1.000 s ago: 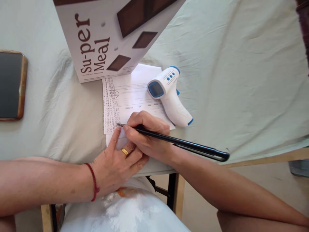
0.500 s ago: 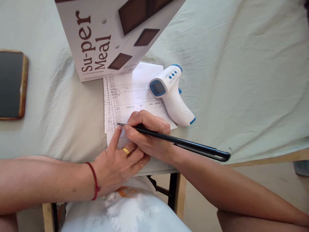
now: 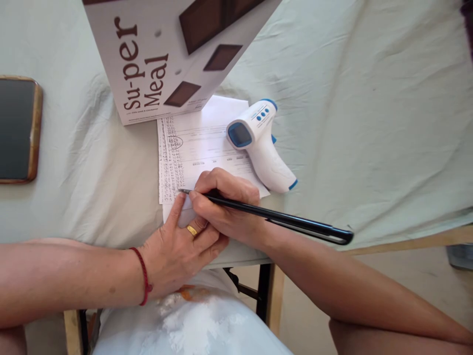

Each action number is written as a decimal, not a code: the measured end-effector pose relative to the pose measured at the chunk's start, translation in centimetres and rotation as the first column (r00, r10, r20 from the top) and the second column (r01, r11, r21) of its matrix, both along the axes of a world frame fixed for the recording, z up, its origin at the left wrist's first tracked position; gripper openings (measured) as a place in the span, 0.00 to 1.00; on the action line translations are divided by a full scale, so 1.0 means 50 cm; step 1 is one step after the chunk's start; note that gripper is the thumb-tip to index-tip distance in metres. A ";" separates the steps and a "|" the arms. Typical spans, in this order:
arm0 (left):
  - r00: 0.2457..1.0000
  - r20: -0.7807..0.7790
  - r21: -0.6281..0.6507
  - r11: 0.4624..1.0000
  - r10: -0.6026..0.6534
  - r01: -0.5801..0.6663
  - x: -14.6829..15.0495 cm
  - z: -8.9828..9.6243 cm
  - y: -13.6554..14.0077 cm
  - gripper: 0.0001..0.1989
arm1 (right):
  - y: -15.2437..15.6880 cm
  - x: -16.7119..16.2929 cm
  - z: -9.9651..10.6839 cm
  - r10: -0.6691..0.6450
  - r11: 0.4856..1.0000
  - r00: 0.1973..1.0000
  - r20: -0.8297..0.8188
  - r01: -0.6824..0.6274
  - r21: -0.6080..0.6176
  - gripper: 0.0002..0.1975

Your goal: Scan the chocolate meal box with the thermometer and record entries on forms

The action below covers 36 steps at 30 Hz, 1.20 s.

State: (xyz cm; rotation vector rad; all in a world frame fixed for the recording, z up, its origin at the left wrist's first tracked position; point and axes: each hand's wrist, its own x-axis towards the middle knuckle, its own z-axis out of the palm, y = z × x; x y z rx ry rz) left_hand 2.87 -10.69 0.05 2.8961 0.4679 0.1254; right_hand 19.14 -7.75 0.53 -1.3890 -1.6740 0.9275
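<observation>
A black pen (image 3: 281, 216) is pinched in my right hand (image 3: 229, 204), its tip touching the sheet of paper (image 3: 214, 111) near the lower end of a handwritten column. My left hand (image 3: 185, 246) lies flat with fingers stretched over the paper's near edge, a gold ring on one finger and a red cord at the wrist. Its index fingertip is close to the pen tip. On the paper's right side rests a white and blue infrared thermometer (image 3: 264, 148), beyond my right hand. One handwritten entry farther up the column is circled.
Behind the paper stands a box (image 3: 148, 74) printed "Su-per Meal", covering part of its far edge. A phone (image 3: 16, 130) with a brown edge lies at the far left. A pale cloth (image 3: 369, 123) covers the table.
Both hands and the pen hold nearly the same place on the paper. The whole view has shifted very slightly; nothing was picked up or let go.
</observation>
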 end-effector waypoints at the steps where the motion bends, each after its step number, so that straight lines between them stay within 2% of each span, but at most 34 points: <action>1: 1.000 0.006 0.006 1.000 0.005 -0.005 0.000 0.000 0.000 0.27 | 0.000 0.000 -0.001 -0.004 1.000 1.000 -0.010 0.004 -0.002 0.10; 6: 0.999 0.046 0.026 0.999 0.027 -0.028 -0.003 -0.003 -0.002 0.27 | -0.003 -0.002 -0.005 -0.063 0.998 0.997 -0.043 0.064 0.018 0.11; 12: 1.000 0.020 0.011 1.000 0.014 -0.014 0.001 -0.005 -0.001 0.27 | -0.004 -0.001 -0.005 -0.064 0.998 0.998 -0.003 0.063 -0.019 0.12; 20: 1.000 0.004 0.002 1.000 0.000 0.000 0.000 0.000 0.002 0.27 | 0.002 -0.003 0.004 -0.054 0.998 0.998 0.014 0.054 -0.008 0.11; 36: 1.000 0.009 0.004 1.000 0.003 -0.003 -0.002 -0.004 0.001 0.27 | -0.002 0.000 0.000 -0.067 0.998 0.998 -0.018 0.067 -0.003 0.12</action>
